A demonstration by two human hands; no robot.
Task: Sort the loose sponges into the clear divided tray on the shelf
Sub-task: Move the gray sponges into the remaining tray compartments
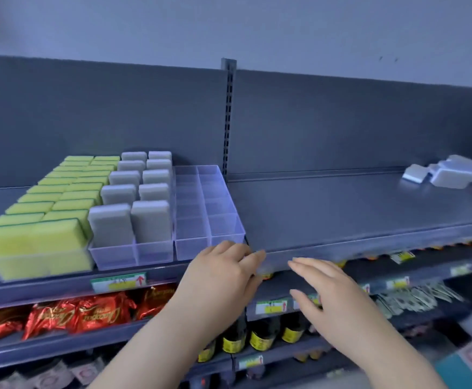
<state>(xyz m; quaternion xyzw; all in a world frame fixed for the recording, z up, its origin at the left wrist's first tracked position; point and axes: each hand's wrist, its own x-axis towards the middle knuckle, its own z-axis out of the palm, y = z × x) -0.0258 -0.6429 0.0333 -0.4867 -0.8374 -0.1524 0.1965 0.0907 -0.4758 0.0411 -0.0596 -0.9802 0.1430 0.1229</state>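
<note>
**Both hands idle at the shelf's front lip**
The clear divided tray (190,248) lies at 11 o'clock from the left hand (223,273), whose loosely bent fingers hold nothing. The right hand (333,293) is flat and spread. Open shelf (341,214) runs to the loose sponges (448,174) at 2 o'clock, well apart.

The loose sponges (451,172) far to the right are a smeary pale heap, and the picture's edge cuts some off, so I cannot count them. The front yellow sponges (33,242) are fuzzy too. The price tags (119,282) are too blurry to read. The left hand (220,276) may touch the clear tray (192,248); I cannot tell. Both arms hide parts of the dark bottles (260,336). A teal thing (465,366) in the bottom right corner is just a blur.
</note>
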